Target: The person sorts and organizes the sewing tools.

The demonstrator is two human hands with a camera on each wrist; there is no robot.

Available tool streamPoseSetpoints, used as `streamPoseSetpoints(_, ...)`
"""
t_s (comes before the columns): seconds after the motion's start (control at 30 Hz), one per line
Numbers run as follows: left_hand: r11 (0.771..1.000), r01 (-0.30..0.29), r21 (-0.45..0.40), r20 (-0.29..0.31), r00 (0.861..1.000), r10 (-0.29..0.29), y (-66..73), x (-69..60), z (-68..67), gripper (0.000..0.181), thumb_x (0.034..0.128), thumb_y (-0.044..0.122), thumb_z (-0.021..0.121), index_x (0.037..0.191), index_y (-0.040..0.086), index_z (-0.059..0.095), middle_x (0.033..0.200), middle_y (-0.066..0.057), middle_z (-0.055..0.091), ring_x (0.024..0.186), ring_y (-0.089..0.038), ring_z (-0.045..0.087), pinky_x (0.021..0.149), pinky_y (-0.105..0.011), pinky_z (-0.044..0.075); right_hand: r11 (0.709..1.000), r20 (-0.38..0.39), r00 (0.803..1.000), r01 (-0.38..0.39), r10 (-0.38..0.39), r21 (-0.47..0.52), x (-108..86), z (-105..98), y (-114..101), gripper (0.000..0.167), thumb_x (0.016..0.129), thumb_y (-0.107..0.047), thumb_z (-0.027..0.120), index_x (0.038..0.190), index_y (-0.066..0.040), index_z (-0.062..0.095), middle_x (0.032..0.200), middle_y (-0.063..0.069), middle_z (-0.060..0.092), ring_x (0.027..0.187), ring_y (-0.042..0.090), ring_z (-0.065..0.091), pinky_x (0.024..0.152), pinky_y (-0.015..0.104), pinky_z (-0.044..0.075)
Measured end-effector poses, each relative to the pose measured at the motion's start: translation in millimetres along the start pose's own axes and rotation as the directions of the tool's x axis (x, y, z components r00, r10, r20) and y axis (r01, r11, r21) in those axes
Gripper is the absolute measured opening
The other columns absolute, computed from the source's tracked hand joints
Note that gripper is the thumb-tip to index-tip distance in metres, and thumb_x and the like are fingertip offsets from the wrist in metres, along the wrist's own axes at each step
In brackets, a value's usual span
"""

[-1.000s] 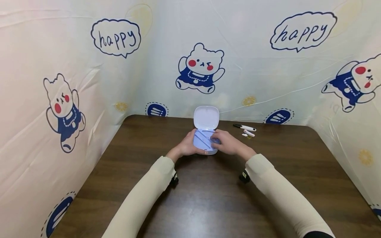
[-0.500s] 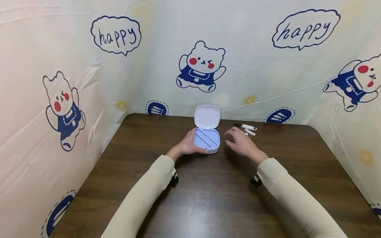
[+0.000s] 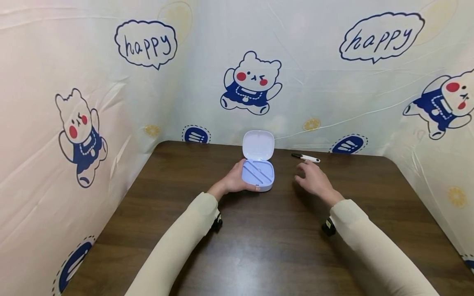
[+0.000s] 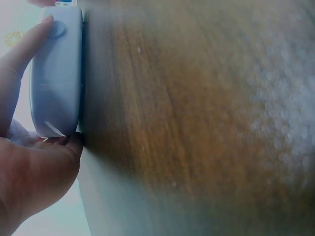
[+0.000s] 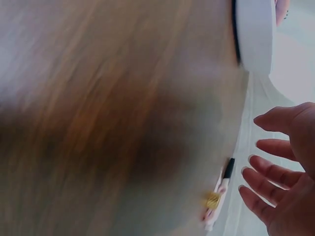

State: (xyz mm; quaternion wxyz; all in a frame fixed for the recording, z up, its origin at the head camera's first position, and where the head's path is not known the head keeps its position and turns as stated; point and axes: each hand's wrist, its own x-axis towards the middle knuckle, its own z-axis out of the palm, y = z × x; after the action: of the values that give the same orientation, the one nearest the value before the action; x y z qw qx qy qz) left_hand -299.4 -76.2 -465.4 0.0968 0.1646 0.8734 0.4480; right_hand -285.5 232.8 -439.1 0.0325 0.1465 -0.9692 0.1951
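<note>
In the head view my left hand grips the left side of a light blue-violet case. The case's lid stands raised, and slanting ridges cross the tray inside. In the left wrist view the thumb lies by a round button on the case's front wall. My right hand hovers right of the case with loosely bent fingers and holds nothing. Beyond it lies a slim black and white pen-like tool. In the right wrist view a small gold-coloured thing lies beside that tool.
The dark wooden table carries all these things. A printed cloth hangs behind it and along both sides. Several small pale pieces beside the tool are mostly hidden by my right hand in the head view.
My right hand has left the case's tray and moved right, towards the small things, covering them from the head view. My left hand keeps its grip on the case.
</note>
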Motion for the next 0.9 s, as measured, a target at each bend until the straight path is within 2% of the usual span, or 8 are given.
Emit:
streamPoseSetpoints(0.17, 1.000, -0.007, -0.011, -0.009, 1.000, 0.007, 0.5, 0.8, -0.9, 0.115, 0.0644, 0.031, 0.099, 0.153, 0.005, 0.030, 0.140, -0.017, 0.043, 0.122, -0.029, 0.045, 0.107, -0.044, 0.039, 0.999, 0.005, 1.000, -0.006, 0.007, -0.040, -3.0, -4, 10, 0.035, 0.094, -0.016, 0.070, 0.121, 0.005, 0.067, 0.134, 0.028, 0.057, 0.124, 0.046, 0.054, 0.100, 0.060, 0.045)
streamPoseSetpoints(0.37, 1.000, -0.011, -0.018, -0.011, 1.000, 0.011, -0.7, 1.4, -0.6, 0.116, 0.0639, 0.032, 0.099, 0.153, 0.004, 0.030, 0.141, -0.017, 0.043, 0.123, -0.029, 0.045, 0.108, -0.045, 0.038, 0.999, -0.045, 0.998, -0.043, 0.042, -0.030, -5.9, -4, 21, 0.033, 0.092, -0.016, 0.070, 0.119, 0.004, 0.068, 0.123, 0.026, 0.060, 0.111, 0.044, 0.059, 0.091, 0.059, 0.049)
streamPoseSetpoints(0.57, 0.999, -0.032, -0.021, -0.010, 0.999, 0.032, -1.0, 1.3, -0.5, 0.115, 0.0642, 0.030, 0.099, 0.152, 0.003, 0.030, 0.140, -0.016, 0.044, 0.123, -0.028, 0.045, 0.109, -0.045, 0.037, 0.991, -0.100, 0.987, -0.118, 0.124, 0.066, -4.4, -3, 34, 0.030, 0.091, -0.013, 0.069, 0.114, 0.006, 0.065, 0.116, 0.027, 0.057, 0.105, 0.045, 0.057, 0.088, 0.060, 0.047)
streamPoseSetpoints(0.8, 0.999, -0.007, -0.032, -0.002, 1.000, 0.007, -1.2, 0.2, 0.4, 0.117, 0.0655, 0.030, 0.099, 0.155, 0.004, 0.027, 0.143, -0.015, 0.042, 0.124, -0.028, 0.044, 0.110, -0.045, 0.037, 0.965, -0.111, 0.969, -0.202, 0.221, 0.165, 2.9, 2, 48, 0.045, 0.093, -0.012, 0.069, 0.126, 0.016, 0.056, 0.113, 0.032, 0.057, 0.103, 0.045, 0.055, 0.091, 0.058, 0.046)
streamPoseSetpoints(0.9, 1.000, 0.001, -0.030, 0.001, 1.000, -0.001, -1.8, 0.1, 0.8, 0.117, 0.0656, 0.031, 0.099, 0.154, 0.005, 0.027, 0.143, -0.015, 0.042, 0.124, -0.028, 0.044, 0.110, -0.045, 0.037, 0.953, -0.108, 0.962, -0.228, 0.252, 0.197, 5.7, 3, 51, 0.044, 0.094, -0.013, 0.069, 0.125, 0.016, 0.057, 0.111, 0.032, 0.061, 0.100, 0.043, 0.056, 0.089, 0.056, 0.047)
